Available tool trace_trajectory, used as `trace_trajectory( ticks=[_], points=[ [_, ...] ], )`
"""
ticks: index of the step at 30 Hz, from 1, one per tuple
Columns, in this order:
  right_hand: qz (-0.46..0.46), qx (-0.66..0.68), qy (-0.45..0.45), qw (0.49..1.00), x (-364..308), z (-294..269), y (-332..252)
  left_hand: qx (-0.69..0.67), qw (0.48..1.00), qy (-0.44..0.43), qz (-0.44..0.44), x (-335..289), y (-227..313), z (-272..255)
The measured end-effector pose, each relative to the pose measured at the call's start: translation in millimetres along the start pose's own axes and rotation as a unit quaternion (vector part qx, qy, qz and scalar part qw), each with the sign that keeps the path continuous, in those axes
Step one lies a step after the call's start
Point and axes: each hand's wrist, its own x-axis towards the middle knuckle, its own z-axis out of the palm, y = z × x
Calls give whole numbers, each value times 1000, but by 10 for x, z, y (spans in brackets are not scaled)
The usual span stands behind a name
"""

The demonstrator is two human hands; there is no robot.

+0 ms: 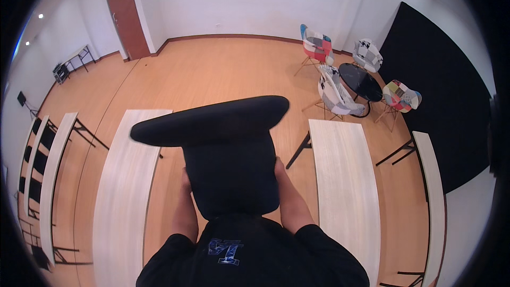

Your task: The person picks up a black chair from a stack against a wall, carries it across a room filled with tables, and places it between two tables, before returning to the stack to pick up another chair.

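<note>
While the black chair (228, 149) fills the centre, carried at chest height between two pale long tables (125, 191), its legs and underside are out of sight. The left hand (186, 182) shows only as a sliver at the chair's edge — grip unreadable — while the right hand (279, 172) presses flat against the other side, fingers hidden behind the upholstery.

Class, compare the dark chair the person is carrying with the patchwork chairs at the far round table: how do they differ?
The dark chair is plain black all over; the patchwork chairs are multicoloured or grey-white patches. The dark chair is lifted off the floor, gripped by the left hand and right hand; the patchwork chairs stand on splayed wooden legs around the black round table. Both have padded fabric surfaces.
</note>
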Motion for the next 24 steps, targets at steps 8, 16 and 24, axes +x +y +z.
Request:
trace_trajectory(
  ticks=[8, 16, 24],
  points=[
    [-19, 392, -51, 918, 1266, -169, -170, 322, 946, 12, -23, 3032, 457, 1009],
    [-11, 455, 16, 890, 2084, -294, -952, 500, 858, -102, 62, 3915, 1446, 3053],
    [-23, 409, -51, 911, 3774, 139, -1946, 445, 892, -58, 57, 5406, 2077, 3306]
  ],
)
